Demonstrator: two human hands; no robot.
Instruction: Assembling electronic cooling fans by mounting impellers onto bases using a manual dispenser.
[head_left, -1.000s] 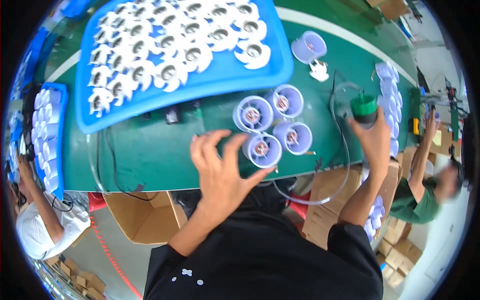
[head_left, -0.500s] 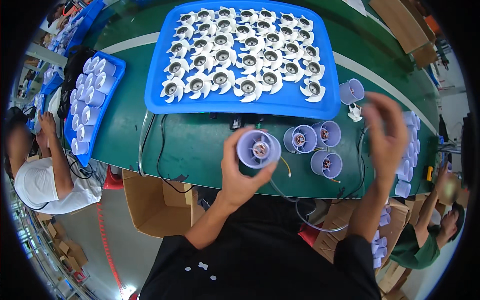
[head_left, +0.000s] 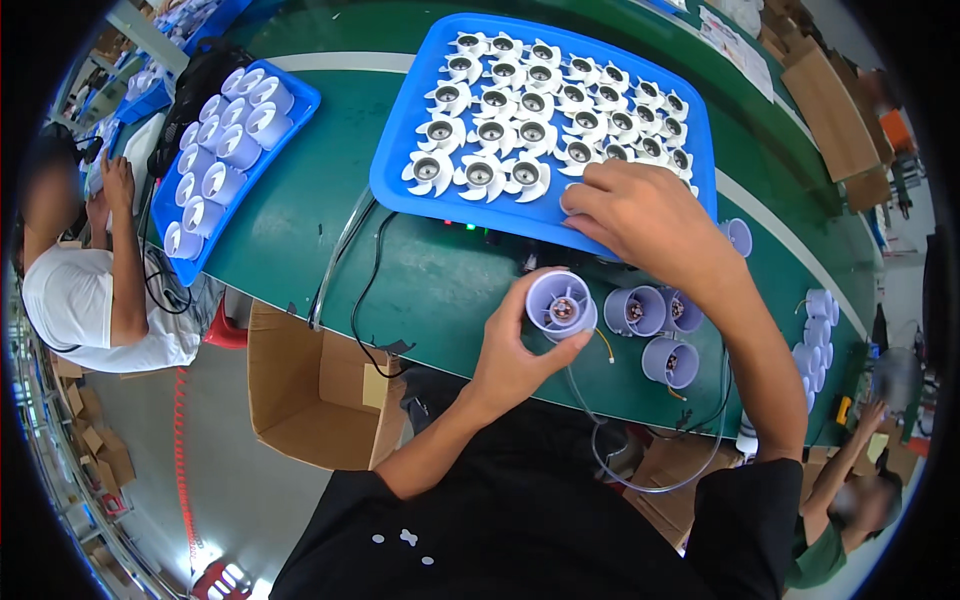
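Note:
My left hand (head_left: pixel 508 362) is closed around a pale purple cylindrical fan housing (head_left: pixel 560 288), holding it with its round opening up. Inside, a copper-coloured motor core sits amid thin ribs, and a yellowish wire hangs out beside it. Over the front edge of the blue tray (head_left: pixel 390 185), my right hand (head_left: pixel 655 215) has its fingers pinched together on a white fan impeller, almost wholly hidden by the hand. Rows of white bladed impellers (head_left: pixel 533 135) with dark round hubs cover the tray. Several similar housings (head_left: pixel 635 310) stand just right of my left hand.
A second blue tray (head_left: pixel 310 100) of pale purple cylinders stands at left. One more housing (head_left: pixel 738 237) is behind my right forearm. Cables (head_left: pixel 375 275) cross the green bench (head_left: pixel 440 285). An open carton (head_left: pixel 300 385) is below the front edge. Co-workers sit at both sides.
My right hand has moved from the right side of the bench to the tray's front edge, its fingers closing there. My left hand keeps the housing. The whole view has shifted.

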